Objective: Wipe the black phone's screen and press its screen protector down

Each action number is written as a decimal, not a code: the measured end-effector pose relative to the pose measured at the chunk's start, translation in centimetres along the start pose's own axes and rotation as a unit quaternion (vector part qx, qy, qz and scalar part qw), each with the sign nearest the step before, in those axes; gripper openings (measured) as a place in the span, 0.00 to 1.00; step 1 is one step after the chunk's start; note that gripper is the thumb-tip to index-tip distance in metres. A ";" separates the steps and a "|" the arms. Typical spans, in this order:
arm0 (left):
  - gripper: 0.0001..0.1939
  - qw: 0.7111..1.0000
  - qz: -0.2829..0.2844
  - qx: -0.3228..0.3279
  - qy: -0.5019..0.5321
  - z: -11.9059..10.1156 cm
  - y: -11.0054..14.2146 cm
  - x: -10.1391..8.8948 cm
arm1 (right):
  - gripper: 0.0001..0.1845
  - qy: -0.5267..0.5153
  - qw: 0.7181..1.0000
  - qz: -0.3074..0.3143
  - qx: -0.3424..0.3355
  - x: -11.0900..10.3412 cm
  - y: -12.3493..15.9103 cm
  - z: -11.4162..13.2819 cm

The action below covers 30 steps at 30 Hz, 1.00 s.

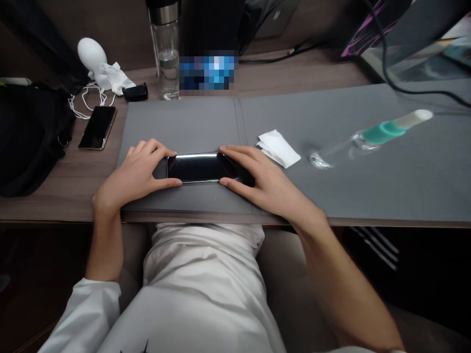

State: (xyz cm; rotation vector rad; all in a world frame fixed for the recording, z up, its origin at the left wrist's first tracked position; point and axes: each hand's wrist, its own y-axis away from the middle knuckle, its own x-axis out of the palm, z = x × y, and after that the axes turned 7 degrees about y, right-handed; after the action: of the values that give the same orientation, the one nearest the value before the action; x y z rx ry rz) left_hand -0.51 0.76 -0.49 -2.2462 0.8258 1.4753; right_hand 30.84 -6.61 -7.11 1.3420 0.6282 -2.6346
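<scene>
Phone: screen up at mat, long edges held at either end between half-spread thumb and fingers of left hand and right hand. Best steadied lightly, evenly, fingertips off glass, clear of tissue.

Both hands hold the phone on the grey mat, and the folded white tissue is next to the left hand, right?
No: the head view shows the folded white tissue next to the right hand. It and the left hand hold the phone on the grey mat.

left hand, right hand facing inward, thumbs spread from fingers.
</scene>
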 end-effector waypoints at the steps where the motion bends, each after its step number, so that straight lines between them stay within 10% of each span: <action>1: 0.31 1.000 0.000 0.001 0.000 0.0 0.0 0.0 | 0.32 0.000 1.000 0.001 -0.002 0.0 0.0 0.0; 30: 0.30 1.000 0.008 0.008 0.018 0.4 -0.2 0.5 | 0.35 0.018 1.000 -0.009 0.005 -0.1 0.3 0.2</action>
State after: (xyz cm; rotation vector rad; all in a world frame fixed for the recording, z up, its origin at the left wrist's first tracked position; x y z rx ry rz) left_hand -0.56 1.03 -1.10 -2.2660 0.8663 1.4331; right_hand 30.88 -6.97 -7.03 1.3952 0.6352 -2.6381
